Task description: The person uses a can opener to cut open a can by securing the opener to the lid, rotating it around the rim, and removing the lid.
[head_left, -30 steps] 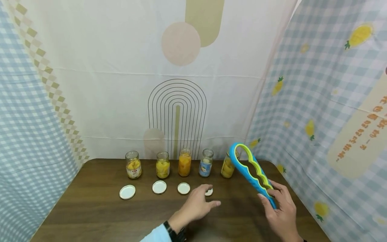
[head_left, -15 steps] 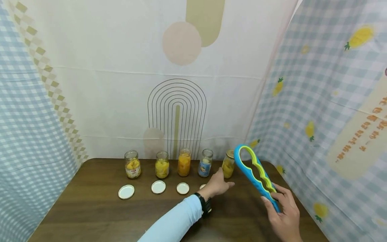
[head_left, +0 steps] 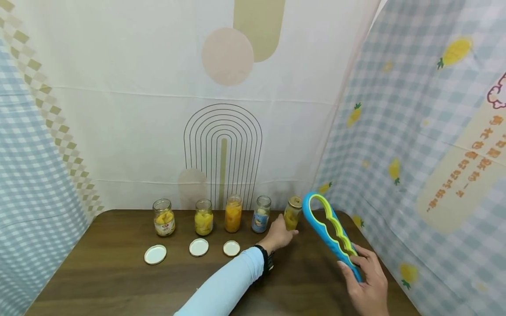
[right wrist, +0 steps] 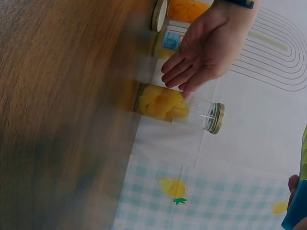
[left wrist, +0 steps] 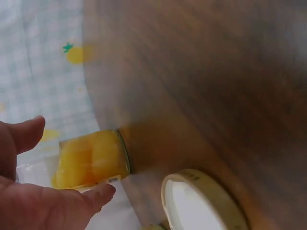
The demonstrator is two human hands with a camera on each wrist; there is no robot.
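Note:
My left hand (head_left: 278,233) reaches to the glass jar (head_left: 292,216) of yellow fruit at the right end of the row, its gold lid (head_left: 294,201) on top. In the right wrist view the left hand's fingers (right wrist: 180,72) are straight beside that jar (right wrist: 160,103). Thumb and fingers spread about it in the left wrist view, not curled round the glass (left wrist: 93,158). To the right, my right hand (head_left: 367,278) grips the lower end of a blue and green jar opener (head_left: 327,239), held up with its loop toward the jars.
Several lidless jars stand along the back: peach jar (head_left: 164,223), yellow fruit jar (head_left: 203,221), orange fruit jar (head_left: 233,215), blue-labelled jar (head_left: 260,218). White-lined lids (head_left: 199,247) lie before them on the wooden table (head_left: 99,281). Another lid (left wrist: 189,206) shows near my left hand. Curtains (head_left: 138,131) hang behind.
My left hand has moved right and forward from over the lids to beside the lidded jar. The right hand keeps holding the jar opener in nearly the same place.

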